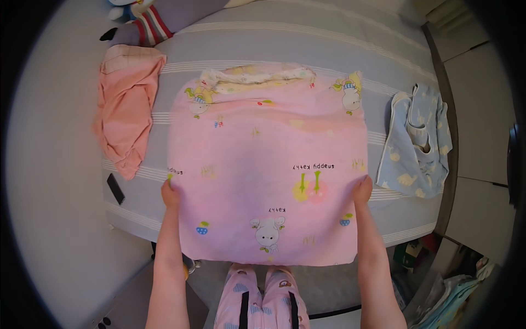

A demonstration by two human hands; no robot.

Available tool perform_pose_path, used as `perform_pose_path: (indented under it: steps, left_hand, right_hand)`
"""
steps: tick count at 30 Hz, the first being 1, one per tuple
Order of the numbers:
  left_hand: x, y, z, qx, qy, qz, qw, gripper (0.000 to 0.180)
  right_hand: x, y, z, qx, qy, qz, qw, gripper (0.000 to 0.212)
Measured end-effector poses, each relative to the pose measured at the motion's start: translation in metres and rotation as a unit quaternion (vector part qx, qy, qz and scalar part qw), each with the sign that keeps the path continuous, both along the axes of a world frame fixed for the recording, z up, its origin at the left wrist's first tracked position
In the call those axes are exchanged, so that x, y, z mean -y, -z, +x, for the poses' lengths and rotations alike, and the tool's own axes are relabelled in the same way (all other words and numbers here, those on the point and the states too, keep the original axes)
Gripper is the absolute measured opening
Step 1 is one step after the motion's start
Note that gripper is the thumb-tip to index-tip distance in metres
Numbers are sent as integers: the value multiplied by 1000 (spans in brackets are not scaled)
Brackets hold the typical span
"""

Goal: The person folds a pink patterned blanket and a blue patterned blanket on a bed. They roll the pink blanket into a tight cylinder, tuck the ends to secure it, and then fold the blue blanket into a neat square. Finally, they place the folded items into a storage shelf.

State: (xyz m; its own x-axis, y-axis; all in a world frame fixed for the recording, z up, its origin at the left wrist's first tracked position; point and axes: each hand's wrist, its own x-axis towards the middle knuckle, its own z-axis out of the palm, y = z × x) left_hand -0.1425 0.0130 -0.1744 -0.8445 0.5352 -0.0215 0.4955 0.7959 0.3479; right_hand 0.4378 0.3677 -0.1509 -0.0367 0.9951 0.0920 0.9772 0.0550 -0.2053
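Observation:
A large pink printed cloth point(246, 164), roughly square, with cartoon animals and fruit on it, spreads out in front of me over the bed. Its far edge is bunched up and shows a paler, yellowish patterned layer. My left hand point(170, 193) grips the cloth's left side edge, and my right hand point(361, 191) has the right side edge at about the same height. Both thumbs lie on or beside the edge, while most of the fingers are hidden beneath the fabric. The near edge hangs just above my legs.
The bed point(263, 35) has a grey striped cover. On it lie a salmon-pink garment point(129, 104) and a dark phone-like slab point(115, 188) at left, a light-blue patterned cloth point(419, 148) at right, and a plush toy point(156, 24) at far left. Cabinets point(471, 109) stand at right.

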Motion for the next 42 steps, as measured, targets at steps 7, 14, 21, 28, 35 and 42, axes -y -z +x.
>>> perform_pose_path:
  steps: [7, 14, 21, 28, 35, 42]
  left_hand:
    - [-35, 7, -13, 74, -62, -8, 995, 54]
    - [-64, -79, -6, 584, -198, 169, 769, 46]
    - [0, -206, -41, 628, -143, 286, 709, 45]
    - [-9, -310, -38, 596, -58, 250, 761, 42]
    - [8, -366, -49, 360, 45, 257, 896, 48]
    - [81, -367, -48, 513, -85, 339, 784, 30]
  right_hand:
    - [-54, 26, 9, -53, 70, -123, 988, 35]
    - [-24, -32, 10, -449, 143, -332, 817, 38]
    - [-1, -199, 54, -755, 109, -288, 579, 39]
    - [21, -269, 62, -581, 70, -293, 756, 33]
    - [52, -318, 66, -439, 183, -343, 810, 30]
    - [100, -293, 106, -696, 93, -254, 666, 31]
